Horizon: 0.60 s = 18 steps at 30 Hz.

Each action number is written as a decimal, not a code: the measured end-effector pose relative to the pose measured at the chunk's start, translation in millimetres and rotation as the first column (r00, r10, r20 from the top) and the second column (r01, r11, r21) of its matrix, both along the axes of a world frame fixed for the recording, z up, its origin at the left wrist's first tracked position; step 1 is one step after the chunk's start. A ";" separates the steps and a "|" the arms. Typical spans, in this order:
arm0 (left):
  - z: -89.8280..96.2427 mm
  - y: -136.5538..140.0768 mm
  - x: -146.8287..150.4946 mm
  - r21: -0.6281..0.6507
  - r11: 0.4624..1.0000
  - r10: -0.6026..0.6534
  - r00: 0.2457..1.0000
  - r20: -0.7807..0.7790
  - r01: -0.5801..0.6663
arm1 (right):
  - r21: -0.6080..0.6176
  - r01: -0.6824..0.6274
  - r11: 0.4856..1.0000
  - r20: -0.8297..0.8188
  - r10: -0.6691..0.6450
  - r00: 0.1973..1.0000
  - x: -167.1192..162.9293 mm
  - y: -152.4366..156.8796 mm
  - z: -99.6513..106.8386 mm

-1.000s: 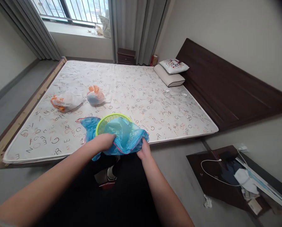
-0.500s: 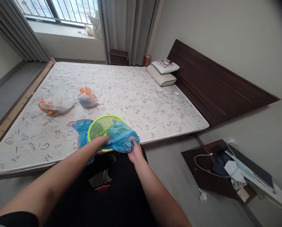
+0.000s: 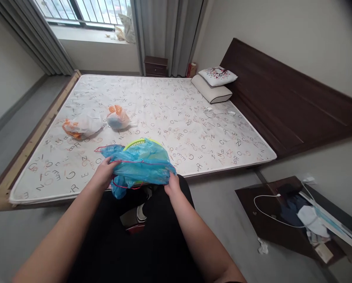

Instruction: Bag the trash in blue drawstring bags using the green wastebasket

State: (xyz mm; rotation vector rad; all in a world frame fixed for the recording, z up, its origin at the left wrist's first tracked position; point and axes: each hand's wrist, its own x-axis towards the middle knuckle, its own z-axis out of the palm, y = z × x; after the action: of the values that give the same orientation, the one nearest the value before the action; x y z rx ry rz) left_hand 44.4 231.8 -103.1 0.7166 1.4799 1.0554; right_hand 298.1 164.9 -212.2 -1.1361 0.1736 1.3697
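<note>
A blue translucent drawstring plastic bag (image 3: 143,169) is stretched between my two hands, its red drawstring running along the edge. My left hand (image 3: 105,173) is closed on the bag's left side. On the right edge, my right hand (image 3: 172,184) pinches the same bag. Under and behind it, a green plastic basket (image 3: 134,143) shows only its far rim; the bag covers the rest. More blue plastic (image 3: 111,150) with a red string lies at the basket's left, and I cannot tell whether it is part of the same bag.
Two white-and-orange plastic bags, a larger bag (image 3: 86,125) and a smaller one (image 3: 118,119), lie on the mattress (image 3: 164,106). Pillows (image 3: 213,88) and a cable (image 3: 213,113) are farther right. A dark bedside table (image 3: 270,208) holding clutter stands at the right.
My left hand has come out of the basket and moved left, spreading the blue bag wide across the basket. My right hand still grips its right edge. The view has shifted slightly.
</note>
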 end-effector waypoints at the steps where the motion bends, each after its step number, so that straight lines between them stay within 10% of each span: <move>1: -0.8 -8.6 -3.1 -0.019 0.999 0.042 0.993 0.112 -0.040 | 0.014 -0.017 1.000 0.017 0.017 1.000 -2.5 -0.6 -1.6; 6: -11.9 -42.0 -18.2 -0.173 0.975 0.181 0.945 0.272 -0.137 | 0.011 -0.084 0.996 0.073 0.083 0.994 -4.1 -6.0 -8.0; 9: -17.2 -49.9 -18.1 -0.153 0.979 -0.144 0.989 -0.040 0.136 | 0.026 -0.105 0.994 0.097 0.102 0.990 -2.0 -8.7 -9.5; 12: -15.1 -42.1 -5.1 -0.144 0.876 -0.449 0.669 -0.592 0.460 | 0.047 -0.090 0.995 0.105 0.085 0.991 -1.6 -10.9 -12.1; 15: -12.4 -16.4 18.3 -0.278 0.744 -0.544 0.308 -0.780 0.608 | 0.056 -0.073 0.996 0.110 0.066 0.992 -1.9 -13.2 -17.0; 18: -20.2 19.6 44.5 -0.428 0.661 -0.700 0.300 -0.648 0.617 | 0.063 -0.063 0.996 0.107 0.056 0.993 -2.2 -14.7 -21.3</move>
State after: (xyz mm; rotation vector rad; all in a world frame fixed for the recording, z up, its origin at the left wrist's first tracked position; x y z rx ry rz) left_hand 88.9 251.4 -123.4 1.6999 1.6388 -0.0744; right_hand 295.9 150.2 -233.4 -1.1623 0.0181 1.3551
